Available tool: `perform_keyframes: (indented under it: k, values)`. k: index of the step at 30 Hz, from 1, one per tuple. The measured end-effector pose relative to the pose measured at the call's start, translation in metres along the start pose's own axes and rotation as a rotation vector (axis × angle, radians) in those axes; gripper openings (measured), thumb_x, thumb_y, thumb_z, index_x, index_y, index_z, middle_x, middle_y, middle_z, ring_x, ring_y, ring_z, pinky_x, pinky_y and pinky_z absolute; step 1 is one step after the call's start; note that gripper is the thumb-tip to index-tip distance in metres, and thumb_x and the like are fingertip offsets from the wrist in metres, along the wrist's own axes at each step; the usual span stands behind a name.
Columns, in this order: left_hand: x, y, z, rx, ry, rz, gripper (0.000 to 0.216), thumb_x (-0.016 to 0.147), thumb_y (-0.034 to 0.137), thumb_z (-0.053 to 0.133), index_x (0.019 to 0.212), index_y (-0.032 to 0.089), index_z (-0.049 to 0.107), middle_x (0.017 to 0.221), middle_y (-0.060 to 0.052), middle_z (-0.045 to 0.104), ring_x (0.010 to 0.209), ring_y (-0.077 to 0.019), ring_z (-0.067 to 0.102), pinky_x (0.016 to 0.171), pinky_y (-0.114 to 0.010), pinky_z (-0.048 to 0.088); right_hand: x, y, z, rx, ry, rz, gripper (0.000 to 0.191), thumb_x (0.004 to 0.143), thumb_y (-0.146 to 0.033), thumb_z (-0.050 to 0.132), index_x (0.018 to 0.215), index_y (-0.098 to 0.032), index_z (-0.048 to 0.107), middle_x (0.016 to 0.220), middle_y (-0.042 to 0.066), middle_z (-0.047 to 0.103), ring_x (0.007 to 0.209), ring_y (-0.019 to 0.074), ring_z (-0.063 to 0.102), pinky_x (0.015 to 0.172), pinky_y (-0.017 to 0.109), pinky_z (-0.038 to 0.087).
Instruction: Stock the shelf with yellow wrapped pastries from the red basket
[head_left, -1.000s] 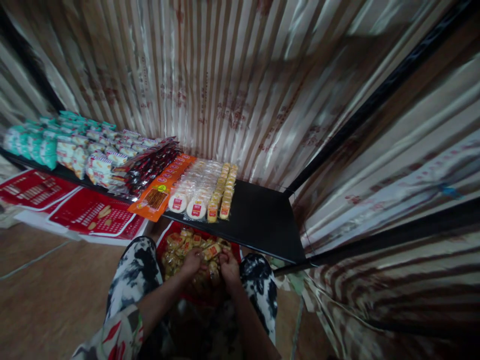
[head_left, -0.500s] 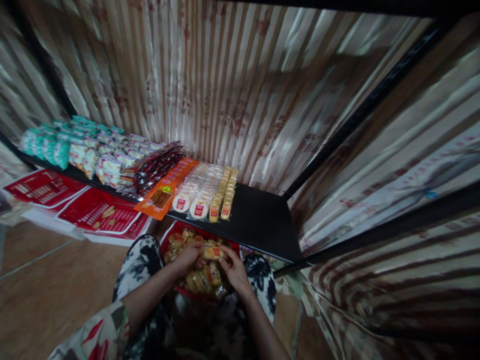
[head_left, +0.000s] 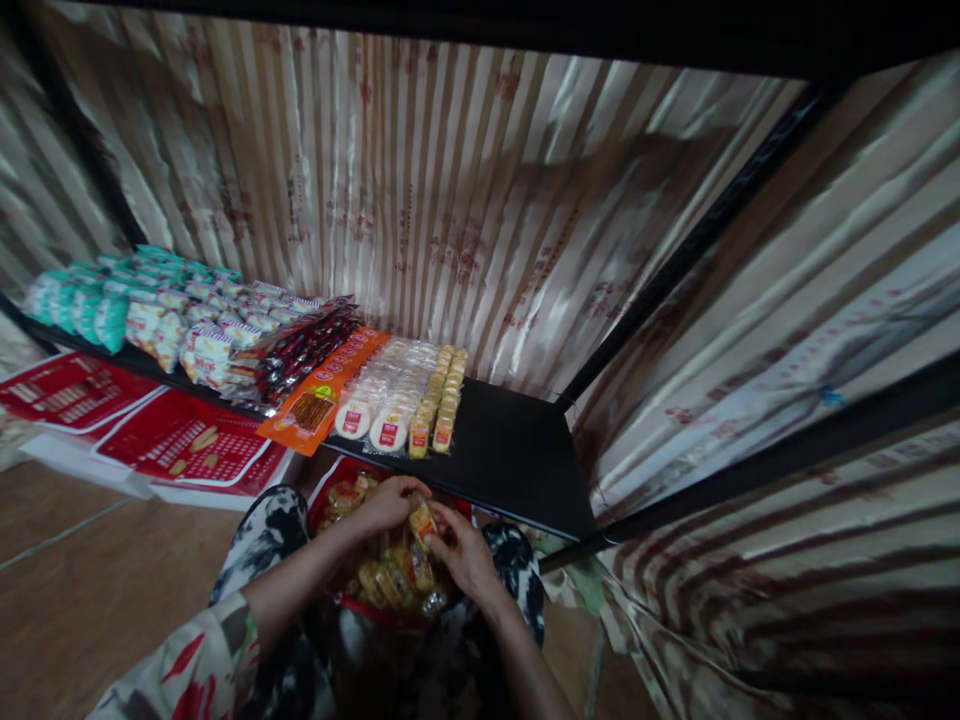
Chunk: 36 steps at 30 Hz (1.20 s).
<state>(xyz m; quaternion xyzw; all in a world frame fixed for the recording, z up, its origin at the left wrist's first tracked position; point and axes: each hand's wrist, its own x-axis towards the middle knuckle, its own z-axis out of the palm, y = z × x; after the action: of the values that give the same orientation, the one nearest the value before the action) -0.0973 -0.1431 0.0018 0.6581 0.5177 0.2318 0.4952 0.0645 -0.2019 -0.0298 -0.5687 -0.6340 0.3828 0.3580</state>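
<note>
A small yellow packaged biscuit with a red-and-white label is held upright and tilted above a red box. My right hand pinches it between thumb and fingers. Closed fingers of my left hand meet its upper end; the left thumb is mostly hidden. Several more packaged biscuits in clear wrapping fill the box between my knees. On the black shelf just ahead stand two rows of the same yellow packets.
Left of the yellow rows are round white wrapped crackers, an orange bag, dark red packets, white packets and teal packets. Red-and-white boxes sit below the shelf. Black posts and a striped curtain surround it.
The biscuit has turned from lying level between both hands to tilted upright. My left hand has risen to its upper end. The view has shifted slightly.
</note>
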Motion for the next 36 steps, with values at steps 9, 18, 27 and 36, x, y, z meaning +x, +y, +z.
perform_keyframes:
  k: [9,18,27,36]
  values:
    - [0.016,0.012,0.012,-0.065,0.308,0.037,0.036,0.077,0.021,0.048,0.112,0.014,0.054,0.098,-0.005,0.061,0.075,-0.0102,0.057,0.072,-0.021,0.047,0.027,0.007,-0.001,0.138,0.206,0.083,0.029,0.073,-0.036,0.055,0.096,-0.020,0.059,0.081,0.003,0.068,0.073,0.0167,0.063,0.069,0.027,0.050]
    - [0.018,0.011,0.028,0.039,0.407,0.206,0.038,0.073,0.009,0.043,0.108,0.016,0.054,0.110,-0.007,0.054,0.093,-0.0141,0.056,0.089,-0.029,0.045,0.077,-0.002,-0.011,-0.093,0.392,0.088,0.029,0.072,-0.037,0.052,0.093,-0.018,0.059,0.081,0.003,0.065,0.070,0.0161,0.060,0.069,0.027,0.046]
    - [0.026,0.009,0.025,0.224,0.482,0.125,0.049,0.070,0.005,0.041,0.116,0.015,0.052,0.130,-0.009,0.040,0.122,-0.0189,0.039,0.105,-0.032,0.033,0.095,-0.007,-0.004,-0.261,0.456,0.117,0.029,0.074,-0.032,0.050,0.096,-0.017,0.059,0.089,0.007,0.060,0.072,0.0168,0.059,0.067,0.025,0.045]
    - [0.031,-0.001,0.028,0.279,0.516,0.205,0.047,0.071,0.004,0.038,0.116,0.011,0.052,0.133,-0.012,0.038,0.126,-0.0215,0.033,0.108,-0.038,0.029,0.095,-0.003,0.003,-0.225,0.520,0.080,0.037,0.078,-0.036,0.046,0.107,-0.014,0.052,0.100,0.011,0.056,0.082,0.0191,0.057,0.074,0.028,0.045]
